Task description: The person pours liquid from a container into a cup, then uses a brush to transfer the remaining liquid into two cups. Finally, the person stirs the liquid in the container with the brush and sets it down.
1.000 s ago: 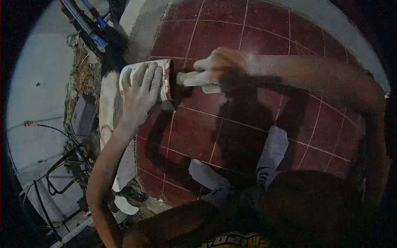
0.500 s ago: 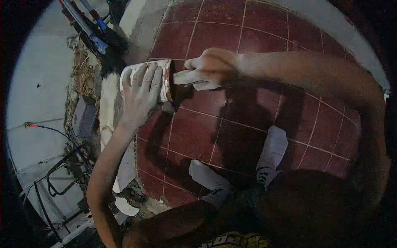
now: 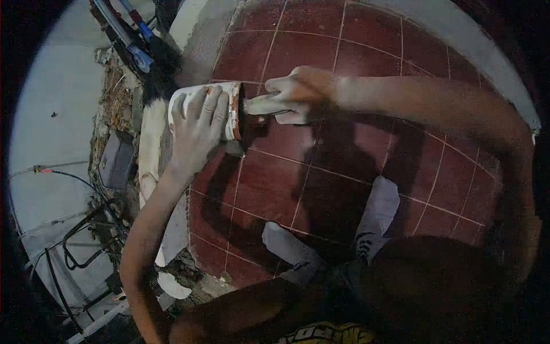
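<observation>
Red tile floor (image 3: 321, 166): L hand (image 3: 197, 123) grips white tub (image 3: 230, 92) sideways, R hand (image 3: 298, 94) holds tool (image 3: 260, 106) at mouth

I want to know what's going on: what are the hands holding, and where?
The left hand clasps the side of a white tub; the right hand holds a pale tool by its handle.

White plastic tub (image 3: 231, 117), rim smeared red, tipped on side at edge of dark red tiles (image 3: 321, 51), mouth facing right. Pale-handled tool (image 3: 263, 106) held level, tip inside tub mouth, handle pointing right.
</observation>
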`<state>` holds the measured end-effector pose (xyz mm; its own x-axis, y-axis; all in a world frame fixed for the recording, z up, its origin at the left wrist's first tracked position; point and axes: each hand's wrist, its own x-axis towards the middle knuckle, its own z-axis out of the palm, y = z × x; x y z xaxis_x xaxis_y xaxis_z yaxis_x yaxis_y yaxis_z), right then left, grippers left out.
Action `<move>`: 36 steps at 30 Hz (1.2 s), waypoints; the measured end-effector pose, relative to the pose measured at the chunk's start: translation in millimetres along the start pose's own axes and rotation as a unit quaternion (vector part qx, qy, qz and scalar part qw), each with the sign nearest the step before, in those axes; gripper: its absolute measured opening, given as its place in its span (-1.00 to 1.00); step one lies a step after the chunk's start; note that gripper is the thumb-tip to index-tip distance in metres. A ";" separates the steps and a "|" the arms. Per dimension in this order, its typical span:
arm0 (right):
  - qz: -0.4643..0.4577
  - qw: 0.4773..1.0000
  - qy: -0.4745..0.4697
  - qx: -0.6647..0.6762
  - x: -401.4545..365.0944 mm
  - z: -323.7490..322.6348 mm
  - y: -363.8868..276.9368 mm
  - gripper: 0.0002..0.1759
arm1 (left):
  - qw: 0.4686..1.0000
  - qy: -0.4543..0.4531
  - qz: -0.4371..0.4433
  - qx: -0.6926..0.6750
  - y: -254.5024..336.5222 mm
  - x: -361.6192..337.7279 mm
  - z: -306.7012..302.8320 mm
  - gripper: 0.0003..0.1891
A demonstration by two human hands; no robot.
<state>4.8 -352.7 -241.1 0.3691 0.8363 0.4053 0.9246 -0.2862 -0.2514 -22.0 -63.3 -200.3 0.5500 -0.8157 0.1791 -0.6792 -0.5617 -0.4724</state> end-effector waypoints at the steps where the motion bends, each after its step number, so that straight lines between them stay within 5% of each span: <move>1: 0.020 0.999 -0.033 0.011 2.5 -0.4 0.0 -0.36 | 1.000 0.001 -0.001 0.001 -1.9 -0.7 -0.6 -0.43; 9: 0.005 0.996 -0.084 0.023 -23.7 -14.1 16.0 -0.35 | 0.998 -0.039 -0.007 0.039 -1.0 -6.4 7.0 -0.42; 11: -0.016 0.999 0.011 0.036 -19.7 -10.2 9.6 -0.29 | 0.999 -0.038 -0.002 0.031 1.7 -3.8 4.7 -0.43; 24: -0.032 0.998 -0.017 0.050 -21.6 -9.5 8.5 -0.40 | 0.998 -0.065 -0.003 0.025 4.4 -2.9 -1.5 -0.39; 30: -0.016 0.992 0.119 0.037 5.6 7.7 -3.4 -0.37 | 0.999 0.001 0.019 0.035 3.2 1.4 -3.6 -0.43; 36: 0.041 0.995 -0.053 0.080 -18.8 -2.6 -5.4 -0.43 | 0.999 -0.015 0.001 0.050 -16.7 -20.8 3.7 -0.38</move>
<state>-6.9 -368.1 -245.1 0.4233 0.8603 0.2841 0.8617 -0.2855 -0.4196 -20.3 -36.4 -199.4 0.5645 -0.8110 0.1535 -0.6284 -0.5428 -0.5572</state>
